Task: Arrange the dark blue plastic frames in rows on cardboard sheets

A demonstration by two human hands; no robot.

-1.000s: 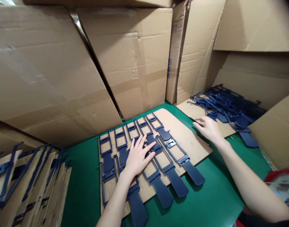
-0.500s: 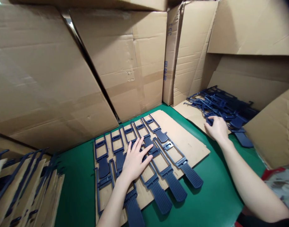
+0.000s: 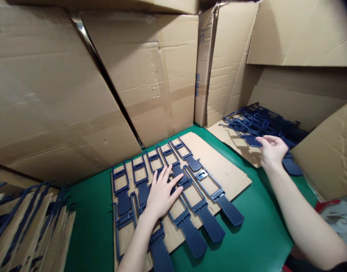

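Note:
My left hand (image 3: pixel 162 194) lies flat with its fingers spread over dark blue plastic frames with ribbed paddle ends, set in two rows on a cardboard sheet (image 3: pixel 221 162). One frame (image 3: pixel 210 185) at the right end of the near row has its paddle hanging past the sheet's edge. At the right, my right hand (image 3: pixel 273 151) is closed in a pinch at the front of a tangled pile of the same dark blue frames (image 3: pixel 264 122). A flat paddle (image 3: pixel 250 141) lies right by its fingertips; whether the fingers grip a part cannot be made out.
Cardboard sheets with blue frames between them (image 3: pixel 34 226) stand stacked at the left. Large cardboard boxes (image 3: pixel 151 75) wall off the back of the green table (image 3: pixel 88 219). A cardboard flap (image 3: pixel 329 151) rises to the right of the pile.
My right hand has shifted a little to the right along the pile, and a paddle it covered now shows. My left hand stays in place over the frames.

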